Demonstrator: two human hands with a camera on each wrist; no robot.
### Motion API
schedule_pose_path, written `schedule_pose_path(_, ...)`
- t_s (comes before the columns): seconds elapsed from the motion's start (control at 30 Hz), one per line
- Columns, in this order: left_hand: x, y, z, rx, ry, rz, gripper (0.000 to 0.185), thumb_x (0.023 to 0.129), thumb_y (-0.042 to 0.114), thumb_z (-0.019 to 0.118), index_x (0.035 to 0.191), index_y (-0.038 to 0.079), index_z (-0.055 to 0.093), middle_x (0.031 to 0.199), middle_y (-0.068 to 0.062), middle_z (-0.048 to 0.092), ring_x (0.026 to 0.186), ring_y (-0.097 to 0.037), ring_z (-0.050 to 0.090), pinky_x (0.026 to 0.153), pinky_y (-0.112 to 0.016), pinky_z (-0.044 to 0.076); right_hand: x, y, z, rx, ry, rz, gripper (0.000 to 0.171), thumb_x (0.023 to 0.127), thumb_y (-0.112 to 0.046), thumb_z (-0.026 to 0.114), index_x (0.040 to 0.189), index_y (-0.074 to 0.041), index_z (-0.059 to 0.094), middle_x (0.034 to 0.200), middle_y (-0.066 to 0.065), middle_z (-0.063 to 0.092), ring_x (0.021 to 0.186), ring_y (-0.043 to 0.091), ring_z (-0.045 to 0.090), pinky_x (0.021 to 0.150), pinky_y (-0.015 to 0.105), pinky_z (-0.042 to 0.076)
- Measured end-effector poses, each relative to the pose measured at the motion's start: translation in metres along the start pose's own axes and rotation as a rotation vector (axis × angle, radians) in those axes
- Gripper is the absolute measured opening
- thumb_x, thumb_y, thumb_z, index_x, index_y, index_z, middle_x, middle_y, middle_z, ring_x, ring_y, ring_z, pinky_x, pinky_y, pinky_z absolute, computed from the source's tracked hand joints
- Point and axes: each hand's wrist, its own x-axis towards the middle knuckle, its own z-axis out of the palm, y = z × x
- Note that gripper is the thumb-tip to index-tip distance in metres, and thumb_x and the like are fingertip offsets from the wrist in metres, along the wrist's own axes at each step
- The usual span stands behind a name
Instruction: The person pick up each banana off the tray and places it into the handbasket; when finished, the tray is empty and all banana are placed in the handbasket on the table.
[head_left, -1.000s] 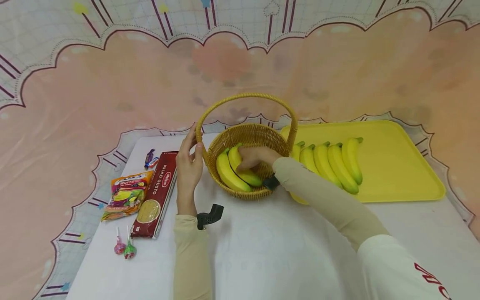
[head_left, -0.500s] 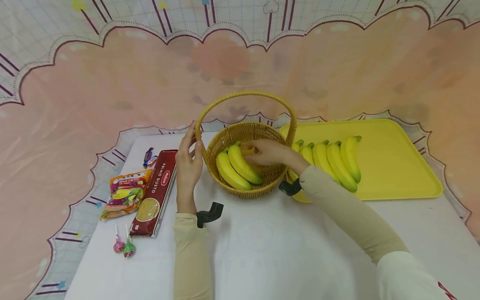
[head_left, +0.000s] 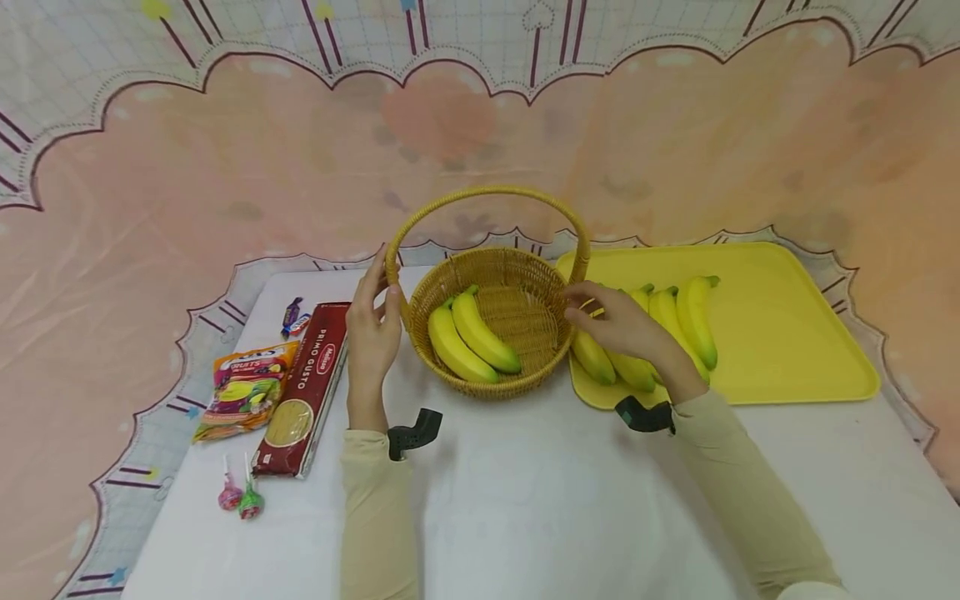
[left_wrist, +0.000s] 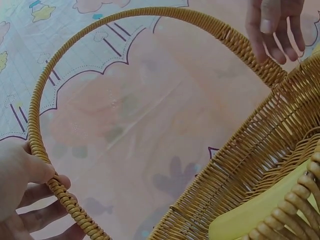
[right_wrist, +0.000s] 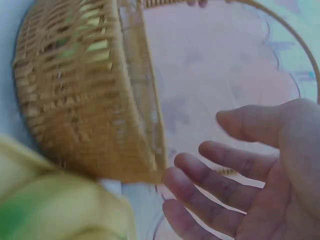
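Head view: the person's left hand (head_left: 371, 333) is pinching the foot of the wicker basket's (head_left: 525, 271) handle at the basket's 9 o'clock, thumb on one side and fingers on the other. The left wrist view is showing the same clamp on the woven handle. The right hand (head_left: 618, 325) is hanging over the row of bananas on the yellow tray (head_left: 787, 333), at the basket's 3 o'clock. Its fingers are spread apart and closing on nothing, as the right wrist view is showing plainly.

To my eye the fruit is being moved from tray to basket, and the step in hand is the reach for another one. The next move is calling for the fingers to wrap round the nearest banana (head_left: 592, 358), lift it over the rim and under the handle, and lay it beside those inside while the left hand is steadying the basket.

Counting: two bananas in the basket (head_left: 468, 337) are lying side by side, running from 11 to 5 o'clock. Four or five are sitting on the tray; the hand is covering part of the row, so I cannot settle it. On the white table (head_left: 525, 500), round 8 to 9 o'clock, are lying one spaghetti box (head_left: 303, 387), one snack bag (head_left: 243, 387), two wrapped candies (head_left: 294, 315) and two lollipops (head_left: 240, 500).
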Motion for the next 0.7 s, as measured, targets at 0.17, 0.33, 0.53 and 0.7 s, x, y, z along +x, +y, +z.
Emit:
schedule_pose_path(0.17,0.0,-0.006,0.001,-0.002,0.002,-0.001,0.047,0.098,0.021,0.049,0.144,0.031,0.04,0.132,-0.01,0.055,0.122,-0.028,0.053,0.096,-0.054,0.048,-0.015,0.022,-0.007,0.015,0.098,0.075,0.045,0.098,-0.032,0.048,0.136,-0.006,0.046,0.128,0.015,0.054,0.118,0.033,0.051,0.097,0.05,0.046)
schedule_pose_path(0.33,-0.001,-0.007,0.0,0.001,-0.005,0.012,0.047,0.098,0.023,0.049,0.143,0.035,0.039,0.132,-0.009,0.054,0.122,-0.027,0.053,0.096,-0.053,0.048,-0.031,0.05,-0.017,0.019,0.2,0.158,0.049,0.099,-0.033,0.046,0.138,-0.005,0.041,0.132,0.019,0.048,0.121,0.037,0.047,0.101,0.053,0.041)
schedule_pose_path(0.53,0.0,-0.007,0.0,0.0,-0.012,0.031,0.047,0.098,0.023,0.048,0.144,0.033,0.039,0.132,-0.011,0.054,0.121,-0.027,0.053,0.094,-0.053,0.049,-0.05,0.081,-0.032,-0.001,0.356,0.198,0.062,0.098,-0.029,0.046,0.146,0.003,0.022,0.136,0.034,0.033,0.125,0.049,0.034,0.099,0.064,0.033)
schedule_pose_path(0.7,0.0,-0.007,0.0,0.0,-0.011,0.024,0.049,0.098,0.017,0.049,0.144,0.033,0.039,0.132,-0.011,0.054,0.122,-0.028,0.053,0.095,-0.054,0.048,-0.056,0.107,-0.042,-0.048,0.412,0.306,0.069,0.097,-0.031,0.045,0.147,0.007,0.015,0.137,0.04,0.024,0.124,0.056,0.027,0.096,0.069,0.031)
